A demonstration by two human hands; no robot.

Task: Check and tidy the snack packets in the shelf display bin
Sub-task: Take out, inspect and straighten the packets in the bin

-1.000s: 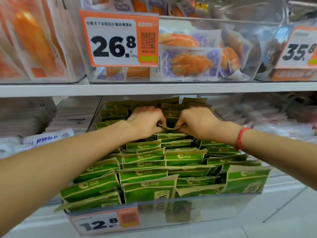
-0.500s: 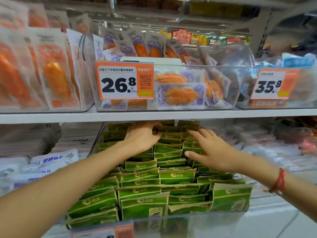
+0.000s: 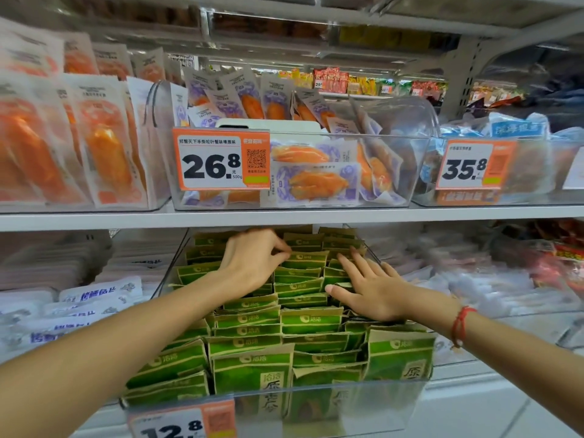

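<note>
**Both hands among the green packets at the back of the bin**

The clear display bin (image 3: 407, 403) sat on the lower shelf at about 6 o'clock in the view, filled with rows of green snack packets (image 3: 311, 320) standing on edge, their brown tops up. An orange price tag (image 3: 183, 422) reading 12.8 was fixed to its front wall at 7 o'clock.

The left hand (image 3: 252, 263) reached in from 8 o'clock to the far rows, its fingers curled and its fingertips (image 3: 282, 249) pinching the top edge of one packet near the back. The right hand (image 3: 369, 289) came in from 4 o'clock and lay flat, palm down, fingers spread, on the packet tops at the right of the bin, holding nothing. A red cord bracelet (image 3: 459, 327) ringed that wrist.

Above, at 12 o'clock, the upper shelf (image 3: 94, 221) carried another clear bin (image 3: 395, 172) of orange-and-purple packets with a 26.8 tag (image 3: 221, 162), and a 35.8 tag (image 3: 474, 164) showed at 2 o'clock.
</note>
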